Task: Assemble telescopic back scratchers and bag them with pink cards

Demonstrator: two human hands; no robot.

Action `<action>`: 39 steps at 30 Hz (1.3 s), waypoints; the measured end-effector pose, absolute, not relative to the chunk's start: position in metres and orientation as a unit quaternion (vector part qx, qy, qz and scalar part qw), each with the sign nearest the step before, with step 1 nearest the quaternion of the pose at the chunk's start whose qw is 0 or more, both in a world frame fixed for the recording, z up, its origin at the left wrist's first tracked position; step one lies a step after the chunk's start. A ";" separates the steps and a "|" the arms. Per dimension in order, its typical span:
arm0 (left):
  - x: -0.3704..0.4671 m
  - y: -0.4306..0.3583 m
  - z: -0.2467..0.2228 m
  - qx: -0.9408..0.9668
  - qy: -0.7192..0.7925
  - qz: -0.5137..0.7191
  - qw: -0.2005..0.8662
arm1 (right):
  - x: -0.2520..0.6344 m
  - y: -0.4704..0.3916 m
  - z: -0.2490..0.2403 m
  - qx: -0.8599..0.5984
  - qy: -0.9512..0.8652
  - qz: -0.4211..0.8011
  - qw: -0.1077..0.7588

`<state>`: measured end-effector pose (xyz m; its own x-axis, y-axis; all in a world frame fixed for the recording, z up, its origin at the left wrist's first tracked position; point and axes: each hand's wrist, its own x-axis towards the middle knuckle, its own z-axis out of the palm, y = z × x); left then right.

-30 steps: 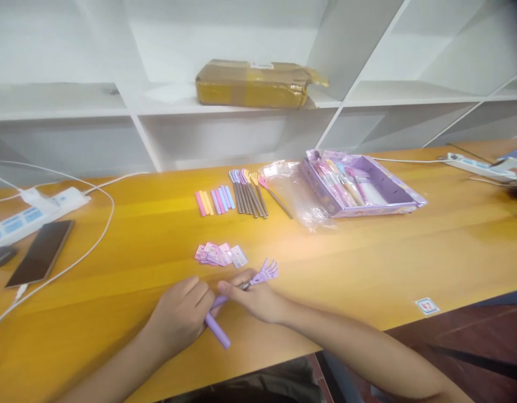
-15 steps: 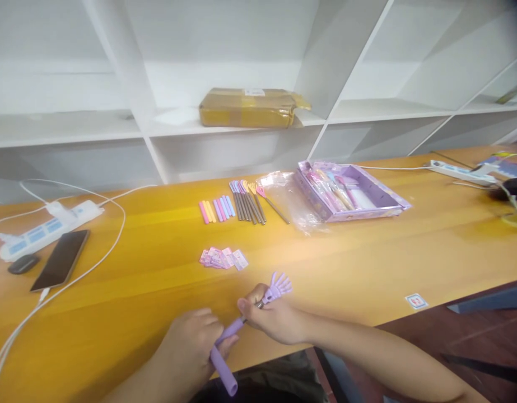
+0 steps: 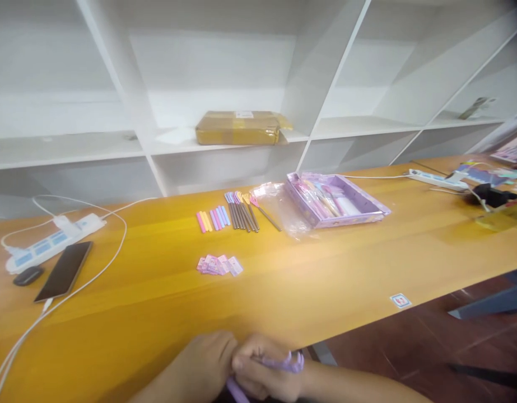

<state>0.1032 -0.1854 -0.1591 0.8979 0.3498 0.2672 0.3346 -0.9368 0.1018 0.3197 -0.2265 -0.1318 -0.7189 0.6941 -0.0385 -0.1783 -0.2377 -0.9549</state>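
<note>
So I'm watching the hands from way over here, and closest to me the right hand [image 3: 269, 374] is wrapping snugly around a purple claw stick [image 3: 288, 362], thumb pressing on it near the shaft. The claw end is poking out to the right of that grip, so the stick's long axis is running roughly crosswise, dipping a bit rightward. The right hand is sitting much nearer the claw than the left hand [image 3: 205, 365] is. The left is butting up against the right, but its fingers are hiding underneath, so I can't tell if it's pinching anything. A purple tube [image 3: 238, 390] is sticking out just below where the hands are meeting, slanting down toward the wearer and out of frame.

Beyond the grip, slightly left, small pink-purple cards [image 3: 218, 265] are lying in a loose overlapping fan. A sticker [image 3: 400, 300] is sitting well off right, and a phone [image 3: 65, 271] is lying far left. Further ahead, short coloured tubes [image 3: 213, 219] are lining up beside a row of claw-headed sticks [image 3: 241, 214]. Ahead right, clear wrap [image 3: 289, 218] is touching an open purple box [image 3: 353, 220]. Farthest out, a taped carton [image 3: 237, 130] is resting on the white shelf.
</note>
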 end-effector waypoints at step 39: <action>0.057 0.049 -0.181 0.732 0.572 0.364 0.064 | 0.449 -0.010 -0.163 -0.496 -0.404 0.394 0.660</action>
